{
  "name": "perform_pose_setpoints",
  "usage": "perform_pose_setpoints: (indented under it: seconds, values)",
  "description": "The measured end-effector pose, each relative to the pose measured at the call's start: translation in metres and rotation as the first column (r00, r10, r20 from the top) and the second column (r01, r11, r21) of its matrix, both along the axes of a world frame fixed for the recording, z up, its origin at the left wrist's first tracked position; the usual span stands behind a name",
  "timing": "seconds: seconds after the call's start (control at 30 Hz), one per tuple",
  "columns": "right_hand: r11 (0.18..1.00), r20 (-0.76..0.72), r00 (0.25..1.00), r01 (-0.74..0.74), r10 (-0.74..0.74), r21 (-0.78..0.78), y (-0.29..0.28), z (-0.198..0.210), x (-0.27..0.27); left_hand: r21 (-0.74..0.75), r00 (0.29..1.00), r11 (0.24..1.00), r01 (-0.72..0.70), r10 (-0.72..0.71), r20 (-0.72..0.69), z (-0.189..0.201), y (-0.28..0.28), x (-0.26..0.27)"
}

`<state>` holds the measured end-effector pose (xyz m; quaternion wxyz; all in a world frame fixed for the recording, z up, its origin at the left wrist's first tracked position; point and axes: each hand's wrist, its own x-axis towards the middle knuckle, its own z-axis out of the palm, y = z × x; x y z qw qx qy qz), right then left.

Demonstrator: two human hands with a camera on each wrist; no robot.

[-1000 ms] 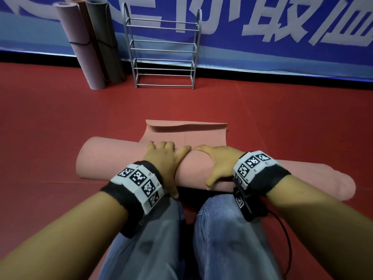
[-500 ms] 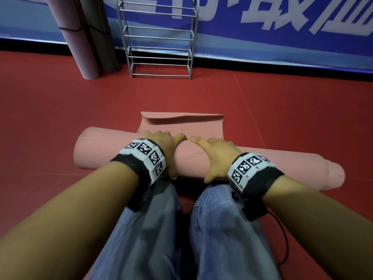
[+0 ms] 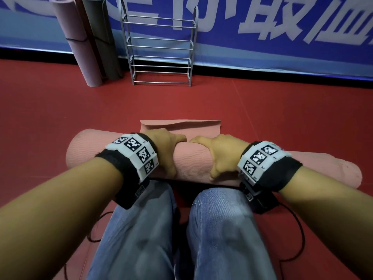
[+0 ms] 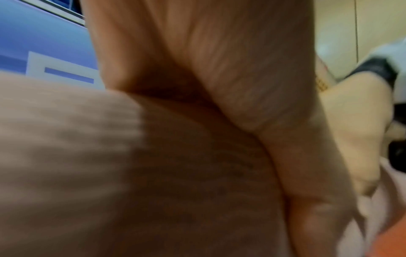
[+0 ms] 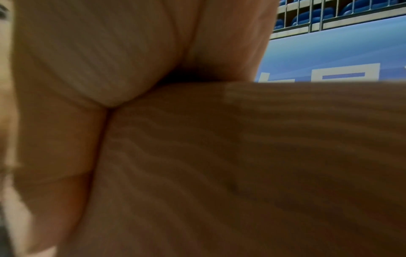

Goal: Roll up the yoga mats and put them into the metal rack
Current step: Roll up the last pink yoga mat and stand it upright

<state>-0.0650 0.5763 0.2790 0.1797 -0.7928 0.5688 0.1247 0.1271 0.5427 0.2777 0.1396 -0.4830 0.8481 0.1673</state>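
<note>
Left hand (image 3: pixel 164 150) and right hand (image 3: pixel 219 153) side by side, palms down, fingers apparently wrapped over pink mat roll (image 3: pixel 190 164)

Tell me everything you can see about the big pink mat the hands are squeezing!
The salmon-pink ribbed yoga mat is almost fully rolled into a thick tube lying crosswise on the red floor, before the person's knees. A short flat tail with a wavy edge remains unrolled. The left hand and right hand grip its middle, thumbs on the near side.

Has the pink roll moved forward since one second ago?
Yes. The pink roll has rolled forward, toward the mat's free edge; the flat strip left between them is narrower now.
</note>
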Motion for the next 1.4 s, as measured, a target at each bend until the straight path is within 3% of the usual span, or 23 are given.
perform_pose_setpoints:
  seconds: [0.17,0.3,0.43,0.53,0.63,0.73,0.9,1.13,1.4]
  values:
    - [0.994,0.046,0.998,-0.038,0.034,0.098,0.005,0.011,-0.006,0.147,1.000,0.989,0.018,-0.016,-0.010,0.012,0.009,0.000]
    - [0.982,0.111,0.994,-0.001,-0.020,0.188,-0.010,-0.001,-0.007,-0.049,0.986,0.996,0.077,-0.069,0.150,0.009,0.019,0.008]
    - [0.949,0.169,0.976,0.080,-0.137,0.307,-0.011,-0.018,-0.013,-0.113,0.966,0.987,0.115,-0.084,0.246,-0.007,0.027,-0.001]
    - [0.977,0.147,0.985,0.063,-0.094,0.203,-0.008,-0.021,-0.014,-0.115,0.973,0.990,0.077,-0.049,0.226,-0.011,0.022,-0.002]
    - [0.999,0.017,1.000,0.013,-0.013,0.032,0.003,-0.022,-0.006,-0.062,0.985,0.997,0.044,-0.033,0.171,-0.007,0.010,0.002]
    - [0.994,-0.024,0.998,0.051,-0.054,-0.101,0.015,-0.036,0.005,0.040,0.988,0.999,0.012,-0.018,0.154,-0.005,-0.001,0.000]
    - [0.994,0.019,0.996,0.084,-0.083,-0.066,0.008,-0.038,0.003,0.064,0.991,0.998,-0.010,0.001,0.132,-0.007,-0.005,-0.004]
    - [0.994,0.057,0.992,0.113,-0.112,-0.008,-0.004,-0.039,-0.001,-0.141,0.969,0.987,0.076,-0.039,0.246,-0.021,0.019,-0.003]
    - [0.995,0.045,0.995,0.093,-0.091,-0.036,-0.008,-0.041,0.003,-0.107,0.989,0.994,0.015,0.001,0.151,-0.022,0.002,-0.003]
